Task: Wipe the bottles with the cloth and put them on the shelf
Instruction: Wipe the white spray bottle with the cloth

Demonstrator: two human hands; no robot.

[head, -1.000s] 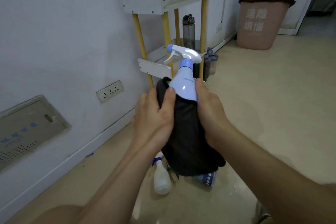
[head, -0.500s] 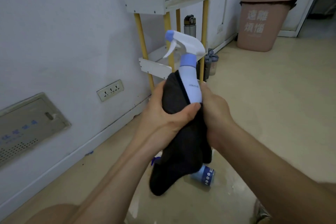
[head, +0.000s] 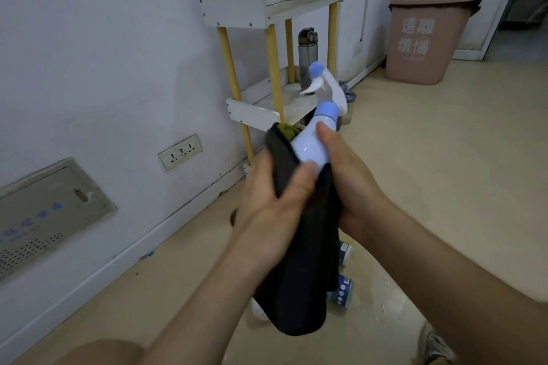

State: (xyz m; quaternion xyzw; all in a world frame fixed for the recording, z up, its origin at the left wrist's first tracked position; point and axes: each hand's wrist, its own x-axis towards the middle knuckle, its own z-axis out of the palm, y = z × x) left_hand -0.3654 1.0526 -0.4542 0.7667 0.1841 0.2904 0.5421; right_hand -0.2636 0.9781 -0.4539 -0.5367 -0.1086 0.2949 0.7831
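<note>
A person held a white spray bottle (head: 310, 147) with a lilac collar and nozzle in mid-air in front of a two-tier shelf (head: 237, 10) with yellow legs, the bottle tilted to the right and its lower body wrapped in a dark cloth (head: 305, 281) that hung down below both hands. The left hand (head: 271, 213) curled round the cloth and pressed it to the bottle's side, thumb across the front; the right hand (head: 354, 187) gripped the bottle from the other side, thumb lying along its shoulder. A grey water bottle (head: 307, 58) stood on the shelf's lower tier. Two small blue-and-white containers (head: 344, 290) lay on the beige floor (head: 444, 157) under the hands, and a pink swing-lid bin (head: 427, 38) stood against the far wall.
</note>
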